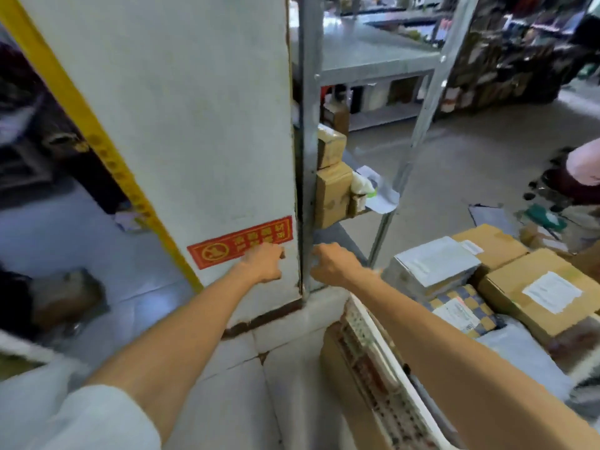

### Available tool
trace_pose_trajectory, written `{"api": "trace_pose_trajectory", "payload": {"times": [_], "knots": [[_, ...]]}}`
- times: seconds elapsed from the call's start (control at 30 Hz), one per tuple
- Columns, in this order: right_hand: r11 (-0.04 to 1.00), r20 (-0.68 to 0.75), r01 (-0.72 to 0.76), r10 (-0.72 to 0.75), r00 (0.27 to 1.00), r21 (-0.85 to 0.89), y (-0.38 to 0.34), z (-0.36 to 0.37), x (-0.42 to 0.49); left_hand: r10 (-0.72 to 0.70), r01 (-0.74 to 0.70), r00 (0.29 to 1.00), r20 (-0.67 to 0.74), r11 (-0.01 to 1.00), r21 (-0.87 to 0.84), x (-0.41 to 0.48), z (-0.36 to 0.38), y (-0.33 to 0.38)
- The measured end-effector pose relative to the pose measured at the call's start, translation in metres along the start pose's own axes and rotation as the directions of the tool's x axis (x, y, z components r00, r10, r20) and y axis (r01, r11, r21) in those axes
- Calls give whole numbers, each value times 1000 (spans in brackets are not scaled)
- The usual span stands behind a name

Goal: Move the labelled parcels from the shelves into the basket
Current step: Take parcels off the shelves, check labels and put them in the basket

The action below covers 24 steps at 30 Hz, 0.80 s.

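- Grip, left hand: back of the hand faces the camera, fingers curled under, up against the white pillar at the lower edge of a red sign. I see nothing in it. I cannot tell how tightly it is closed.
- Grip, right hand: same pose, knuckles at the grey post of the shelf rack. The fingers are hidden, so I cannot tell whether they touch the post or hold anything.
- Parcels on the rack: two brown boxes are stacked straight above the right hand, just right of the post. These are the upper box and the lower box. Neither hand touches them.
- A small box sits against the lower box on its right, with loose paper hanging over the shelf edge beside it.
- Surface: pale floor tiles lie under both forearms, with grey concrete beyond the rack.
- A yellow strip runs down well left of the left hand.
- A metal shelf board sits high above the right hand.
- The basket has a white lattice wall and stands below and right of the right hand. The right forearm crosses over its rim.
- Basket contents, all right of the right hand:
  - a white box, nearest the hand
  - a far box behind the white one
  - a big box with a white label
  - a checked parcel with a label, between the white box and the big box
- The frame is motion-blurred and the labels are unreadable.
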State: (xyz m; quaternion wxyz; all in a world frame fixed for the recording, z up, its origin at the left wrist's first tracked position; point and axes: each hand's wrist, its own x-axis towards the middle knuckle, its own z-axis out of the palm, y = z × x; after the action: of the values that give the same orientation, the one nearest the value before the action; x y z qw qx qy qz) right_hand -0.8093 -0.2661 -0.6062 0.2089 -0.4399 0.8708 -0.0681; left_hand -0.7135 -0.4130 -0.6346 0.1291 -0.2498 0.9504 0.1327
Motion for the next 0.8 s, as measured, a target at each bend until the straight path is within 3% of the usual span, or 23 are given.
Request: {"api": "trace_pose_trajectory", "payload": {"times": [0.2,0.4,0.53,0.67,0.8], "knots": [[922,114,375,-364,924,-92,-168,17,23,-388,368,916,-98,913,-177,-128,-16,-147],[740,266,663,-621,737,-109,-326,70,-8,-704,641,705,-85,684,-349,-285,9,-249],[563,392,821,-736,551,-97,-408,109,-45,-848,742,527,-51,489,-458,-380,40,-273],[420,502,906,-774,387,-50,-472,142,-79,-956,774,295,-5,242,-585,-454,69,-269],[224,566,975,-803,187,-4,-505,166,-116,-995,815,82,60,32,-578,-503,101,-242]]}}
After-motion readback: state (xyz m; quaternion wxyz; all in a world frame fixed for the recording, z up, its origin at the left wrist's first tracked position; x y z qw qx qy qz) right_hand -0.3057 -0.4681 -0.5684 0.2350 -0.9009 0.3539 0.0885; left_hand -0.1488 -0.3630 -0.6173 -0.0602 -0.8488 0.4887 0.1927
